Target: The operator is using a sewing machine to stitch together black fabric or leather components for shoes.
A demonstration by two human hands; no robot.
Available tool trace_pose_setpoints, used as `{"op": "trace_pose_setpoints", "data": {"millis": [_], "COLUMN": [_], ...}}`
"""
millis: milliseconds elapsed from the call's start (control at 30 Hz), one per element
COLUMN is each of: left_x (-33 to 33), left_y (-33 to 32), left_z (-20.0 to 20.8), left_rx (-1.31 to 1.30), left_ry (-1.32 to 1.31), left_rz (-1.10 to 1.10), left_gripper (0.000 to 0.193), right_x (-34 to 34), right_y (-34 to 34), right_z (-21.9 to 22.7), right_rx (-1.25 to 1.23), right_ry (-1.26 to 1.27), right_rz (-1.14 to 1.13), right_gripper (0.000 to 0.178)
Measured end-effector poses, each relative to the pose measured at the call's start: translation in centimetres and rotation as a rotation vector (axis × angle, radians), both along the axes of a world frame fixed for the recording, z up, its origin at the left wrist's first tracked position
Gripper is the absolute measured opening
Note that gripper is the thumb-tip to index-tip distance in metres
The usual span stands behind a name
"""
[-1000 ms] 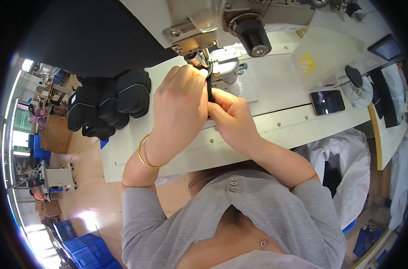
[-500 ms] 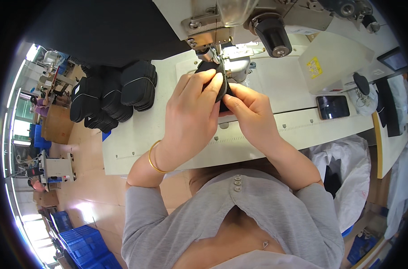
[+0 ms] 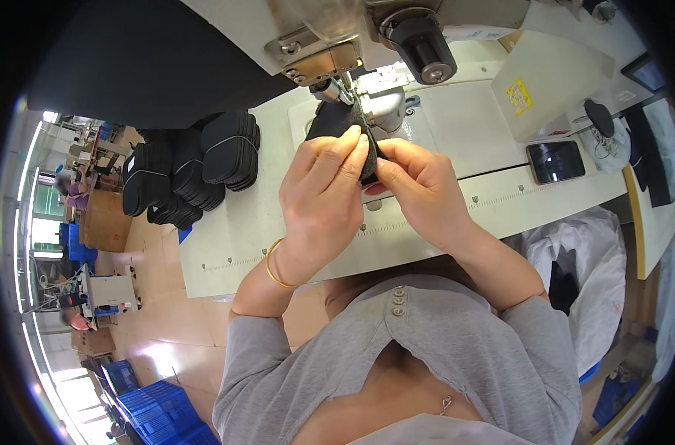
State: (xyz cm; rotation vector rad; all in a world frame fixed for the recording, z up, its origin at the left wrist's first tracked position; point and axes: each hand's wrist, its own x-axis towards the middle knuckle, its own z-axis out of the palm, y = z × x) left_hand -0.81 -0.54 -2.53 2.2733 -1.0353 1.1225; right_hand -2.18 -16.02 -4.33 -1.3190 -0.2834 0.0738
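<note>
A dark fabric piece [image 3: 333,121] runs under the presser foot [image 3: 345,90] of a sewing machine [image 3: 324,61]. My left hand [image 3: 326,185] pinches its near edge, thumb and fingers pressed together just in front of the needle area. Close beside it, my right hand [image 3: 420,185] grips the same edge from the right between thumb and fingers. The edge stands up between both hands, and its lower part is hidden behind the fingers. The material is black on the left face and greyer along the folded edge.
Banded stacks of black pads [image 3: 230,152] sit on the left of the white worktable [image 3: 270,252]. A phone [image 3: 556,162] lies at the right, near a white plastic bag [image 3: 586,263]. Blue crates [image 3: 163,415] stand on the floor at the lower left.
My hands stay pinched on the fabric piece, and more of it shows between them and the presser foot. The view has shifted slightly.
</note>
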Motion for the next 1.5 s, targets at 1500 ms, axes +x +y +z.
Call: {"op": "trace_pose_setpoints", "data": {"millis": [1500], "left_x": [1.1], "left_y": [-0.2], "left_z": [-0.6], "left_rx": [0.002], "left_ry": [-0.125], "left_rz": [0.023], "left_gripper": [0.033], "right_x": [0.8], "right_y": [1.4], "right_z": [-1.1], "right_rx": [0.085], "right_ry": [-0.030], "right_rz": [-0.057], "right_gripper": [0.020]}}
